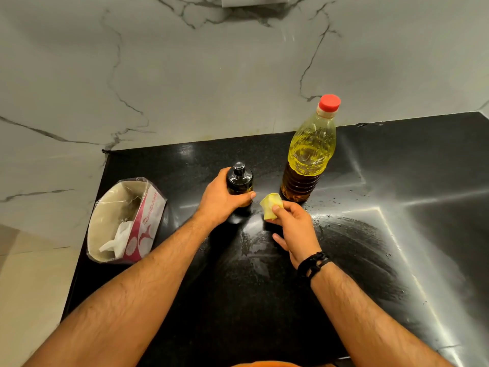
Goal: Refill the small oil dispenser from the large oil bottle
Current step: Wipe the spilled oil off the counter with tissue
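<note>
Head view: the small oil dispenser (239, 181), a dark bottle with a black pump top, stands upright on the black countertop (264, 300), toward its back edge and left of centre. Its lower body is hidden behind the left hand (221, 200), whose fingers curl round it from the left, fingertips showing on the right side. How much oil it holds cannot be made out through the dark glass. Just right of it, the right hand (296, 229) pinches a crumpled yellowish tissue (271, 205) between thumb and forefinger, the other fingers loosely bent beneath; a black wristband (313, 263) circles that wrist. Whether the tissue touches the dispenser cannot be told. Behind the right hand the large oil bottle (308, 152) stands upright near the back edge, red cap on, yellow oil inside; its base is partly masked by the tissue. Smears and droplets shine on the countertop around the hands. Near the left edge lies an opened tissue box (127, 221), white tissue inside. Both forearms reach in from the bottom, cut off by the frame.
</note>
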